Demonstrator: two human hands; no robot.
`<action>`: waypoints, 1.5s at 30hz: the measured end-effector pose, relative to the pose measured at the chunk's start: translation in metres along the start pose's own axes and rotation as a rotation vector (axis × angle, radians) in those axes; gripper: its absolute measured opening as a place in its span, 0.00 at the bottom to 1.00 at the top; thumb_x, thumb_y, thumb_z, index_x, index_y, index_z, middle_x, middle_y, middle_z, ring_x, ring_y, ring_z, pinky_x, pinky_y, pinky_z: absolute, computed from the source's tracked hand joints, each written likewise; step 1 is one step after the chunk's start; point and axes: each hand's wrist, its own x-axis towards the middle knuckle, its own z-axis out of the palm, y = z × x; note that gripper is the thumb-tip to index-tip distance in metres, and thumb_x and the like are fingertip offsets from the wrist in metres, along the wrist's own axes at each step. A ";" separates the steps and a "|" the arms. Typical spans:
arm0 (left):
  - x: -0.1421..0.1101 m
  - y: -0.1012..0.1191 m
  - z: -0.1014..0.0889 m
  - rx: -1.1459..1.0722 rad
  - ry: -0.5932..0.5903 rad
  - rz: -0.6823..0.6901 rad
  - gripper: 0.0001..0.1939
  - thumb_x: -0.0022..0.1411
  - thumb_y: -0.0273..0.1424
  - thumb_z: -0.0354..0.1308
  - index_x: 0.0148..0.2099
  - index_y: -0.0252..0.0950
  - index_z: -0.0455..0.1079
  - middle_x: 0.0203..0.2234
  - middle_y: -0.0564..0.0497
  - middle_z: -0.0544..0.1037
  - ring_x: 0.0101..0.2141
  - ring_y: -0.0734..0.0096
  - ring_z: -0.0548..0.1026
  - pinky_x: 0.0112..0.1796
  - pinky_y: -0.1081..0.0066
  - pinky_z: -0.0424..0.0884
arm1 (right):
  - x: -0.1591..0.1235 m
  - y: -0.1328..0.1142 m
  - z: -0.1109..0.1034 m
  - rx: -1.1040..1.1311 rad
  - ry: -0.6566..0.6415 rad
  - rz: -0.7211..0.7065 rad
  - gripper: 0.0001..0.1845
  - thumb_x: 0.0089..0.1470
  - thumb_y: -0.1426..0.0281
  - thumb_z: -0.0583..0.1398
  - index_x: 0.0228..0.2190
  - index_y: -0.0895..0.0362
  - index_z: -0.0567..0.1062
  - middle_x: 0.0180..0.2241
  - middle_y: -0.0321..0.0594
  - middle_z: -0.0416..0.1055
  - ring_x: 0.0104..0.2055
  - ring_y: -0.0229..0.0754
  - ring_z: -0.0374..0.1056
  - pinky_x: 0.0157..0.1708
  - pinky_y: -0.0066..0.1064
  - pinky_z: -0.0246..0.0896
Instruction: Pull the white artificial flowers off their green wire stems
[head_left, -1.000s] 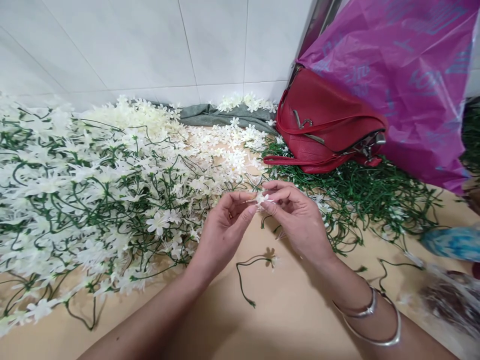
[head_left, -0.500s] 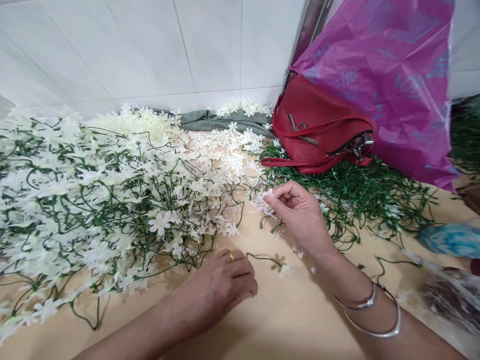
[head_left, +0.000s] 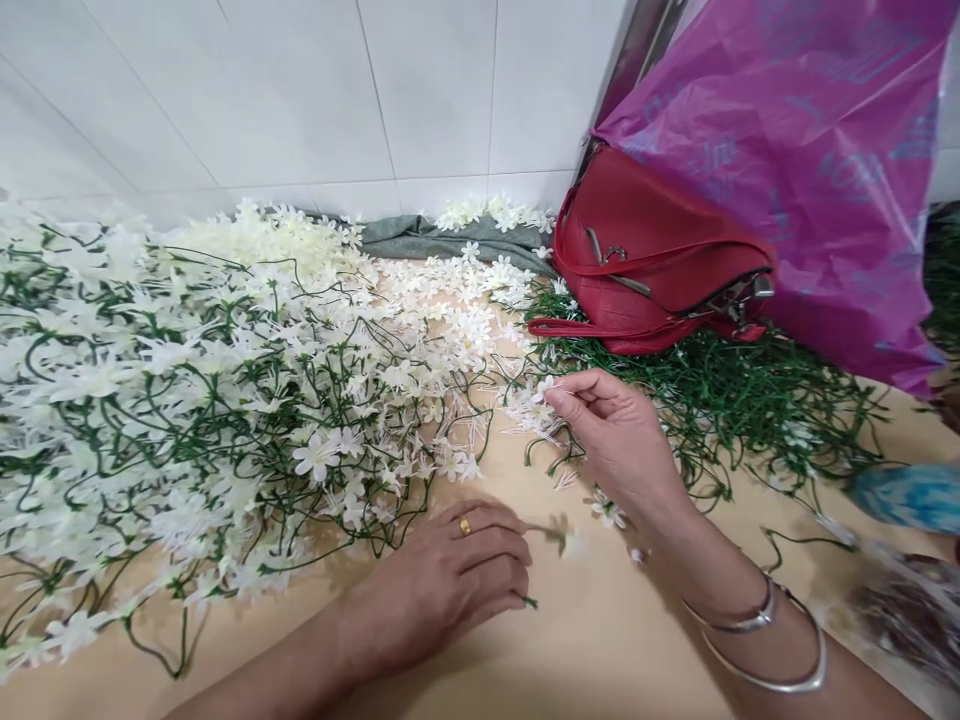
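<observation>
My right hand (head_left: pixel 615 430) pinches a small white artificial flower (head_left: pixel 543 388) between thumb and forefinger. It hovers beside a scatter of white petals and thin white stamens (head_left: pixel 529 410). Low at the centre, my left hand (head_left: pixel 465 565) is closed, palm down, with a gold ring on one finger. A green artificial flower stem (head_left: pixel 531 602) pokes out under its fingertips; the rest is hidden by the hand. Just past the knuckles, a blurred stem end with a pale tip (head_left: pixel 561 536) shows. Loose white blossoms (head_left: pixel 606 508) lie near my right wrist.
A large heap of white flowers on green stems (head_left: pixel 225 420) fills the left. Bare green stems (head_left: pixel 750 400) lie under a red handbag (head_left: pixel 660 250), beside a purple plastic bag (head_left: pixel 825 180). A blue-and-white object (head_left: pixel 907 495) and a clear plastic bag (head_left: pixel 907 600) are at right.
The stem end by my left hand has blurred, and a green tip now shows at its fingertips. My right hand keeps its pinch on the small flower. The view has shifted slightly.
</observation>
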 end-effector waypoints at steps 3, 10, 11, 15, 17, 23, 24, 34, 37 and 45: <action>0.000 0.003 -0.001 -0.218 0.175 -0.101 0.06 0.74 0.29 0.55 0.46 0.38 0.73 0.37 0.46 0.82 0.43 0.64 0.81 0.48 0.67 0.74 | -0.004 -0.002 -0.001 0.008 -0.105 0.049 0.11 0.53 0.60 0.71 0.32 0.52 0.80 0.29 0.34 0.76 0.31 0.38 0.68 0.34 0.30 0.62; 0.002 -0.002 0.010 -0.657 0.610 -0.601 0.09 0.74 0.36 0.56 0.46 0.36 0.71 0.26 0.55 0.72 0.22 0.78 0.70 0.26 0.78 0.65 | -0.015 -0.013 0.011 0.011 -0.541 0.208 0.13 0.55 0.58 0.70 0.30 0.54 0.78 0.31 0.37 0.76 0.34 0.41 0.70 0.37 0.32 0.64; 0.003 -0.003 0.010 -0.685 0.649 -0.622 0.09 0.73 0.37 0.57 0.45 0.36 0.72 0.26 0.55 0.72 0.22 0.79 0.69 0.25 0.78 0.65 | -0.015 -0.013 0.013 0.019 -0.578 0.193 0.14 0.55 0.58 0.70 0.29 0.54 0.78 0.32 0.38 0.76 0.36 0.41 0.70 0.38 0.33 0.64; 0.004 -0.005 0.010 -0.731 0.719 -0.648 0.10 0.72 0.38 0.59 0.44 0.36 0.72 0.26 0.56 0.72 0.23 0.78 0.68 0.26 0.77 0.65 | -0.015 -0.010 0.017 0.069 -0.643 0.169 0.14 0.56 0.59 0.69 0.27 0.54 0.78 0.35 0.39 0.75 0.39 0.42 0.70 0.41 0.34 0.65; 0.005 -0.006 0.009 -0.728 0.710 -0.636 0.10 0.72 0.38 0.59 0.44 0.36 0.72 0.26 0.56 0.72 0.23 0.79 0.68 0.26 0.78 0.65 | -0.016 -0.008 0.018 0.084 -0.647 0.172 0.13 0.56 0.59 0.70 0.27 0.54 0.78 0.35 0.38 0.75 0.38 0.41 0.70 0.41 0.34 0.65; 0.004 -0.006 0.009 -0.704 0.649 -0.599 0.10 0.72 0.37 0.58 0.44 0.35 0.72 0.27 0.54 0.73 0.23 0.79 0.69 0.26 0.78 0.66 | -0.018 -0.008 0.020 0.064 -0.609 0.175 0.15 0.54 0.56 0.70 0.27 0.54 0.79 0.34 0.39 0.75 0.37 0.42 0.70 0.41 0.36 0.67; 0.004 -0.006 0.009 -0.707 0.647 -0.595 0.10 0.72 0.36 0.58 0.44 0.35 0.72 0.27 0.54 0.73 0.23 0.79 0.70 0.26 0.78 0.66 | -0.018 -0.008 0.021 0.058 -0.606 0.170 0.16 0.53 0.55 0.71 0.27 0.54 0.79 0.34 0.39 0.75 0.37 0.42 0.70 0.41 0.36 0.67; 0.002 -0.008 0.010 -0.657 0.588 -0.599 0.11 0.74 0.37 0.57 0.39 0.36 0.70 0.29 0.53 0.76 0.25 0.77 0.75 0.30 0.75 0.71 | -0.020 -0.007 0.023 -0.007 -0.579 0.154 0.12 0.55 0.60 0.70 0.27 0.53 0.79 0.33 0.39 0.76 0.37 0.42 0.72 0.40 0.34 0.69; 0.001 -0.009 0.010 -0.616 0.582 -0.600 0.11 0.74 0.36 0.56 0.39 0.36 0.69 0.29 0.53 0.76 0.25 0.76 0.75 0.30 0.75 0.71 | -0.021 -0.008 0.023 -0.041 -0.578 0.191 0.12 0.55 0.60 0.70 0.27 0.54 0.78 0.33 0.40 0.77 0.37 0.43 0.74 0.40 0.34 0.70; 0.000 -0.010 0.013 -0.604 0.598 -0.596 0.11 0.76 0.36 0.54 0.39 0.36 0.69 0.29 0.54 0.76 0.26 0.76 0.77 0.32 0.74 0.72 | -0.025 -0.004 0.027 -0.060 -0.582 0.143 0.10 0.56 0.63 0.69 0.27 0.53 0.79 0.32 0.39 0.78 0.37 0.42 0.75 0.40 0.34 0.70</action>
